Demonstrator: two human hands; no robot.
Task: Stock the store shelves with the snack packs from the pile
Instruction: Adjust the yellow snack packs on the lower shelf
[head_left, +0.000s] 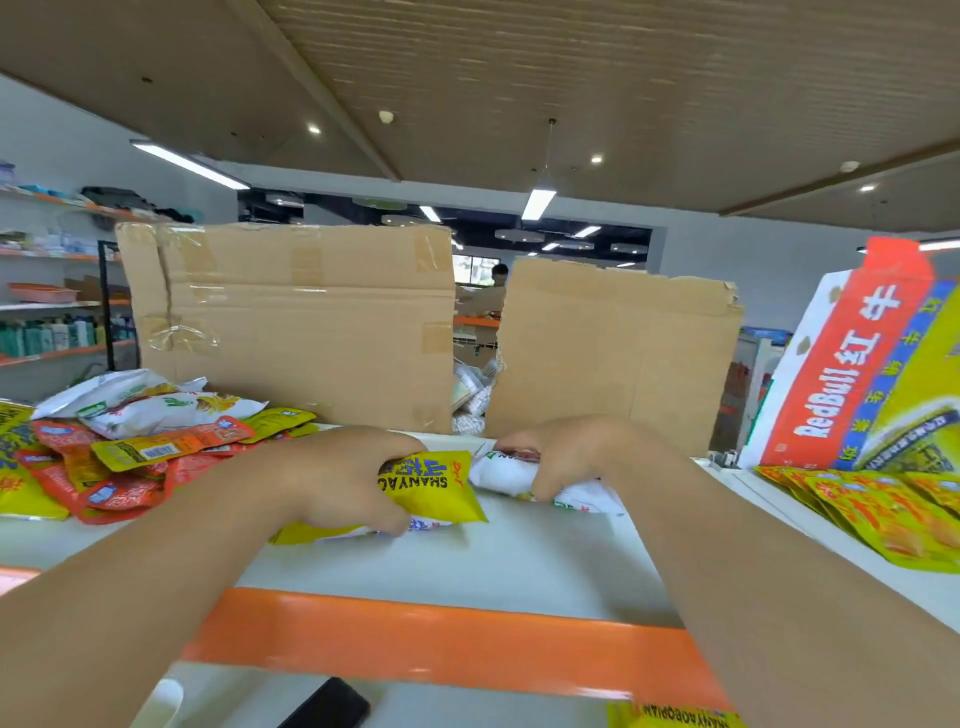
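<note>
A: Hands?
B: Left hand (343, 478) is gripping a yellow snack pack (436, 493), right hand (576, 457) gripping a white snack pack (506, 475), both on the shelf (519, 556).
A: Pile (130, 452)?
B: Lying left. Cardboard box (291, 322) contents hidden.

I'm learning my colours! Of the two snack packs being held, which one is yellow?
The yellow snack pack in the left grip, printed SHANYAO. The right grip holds a white pack instead.

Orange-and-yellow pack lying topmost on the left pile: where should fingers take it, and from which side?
Probably pinch the orange-and-yellow pack at its right end, coming from the right and above: it lies flat on top of the pile, with that end uncovered.
</note>
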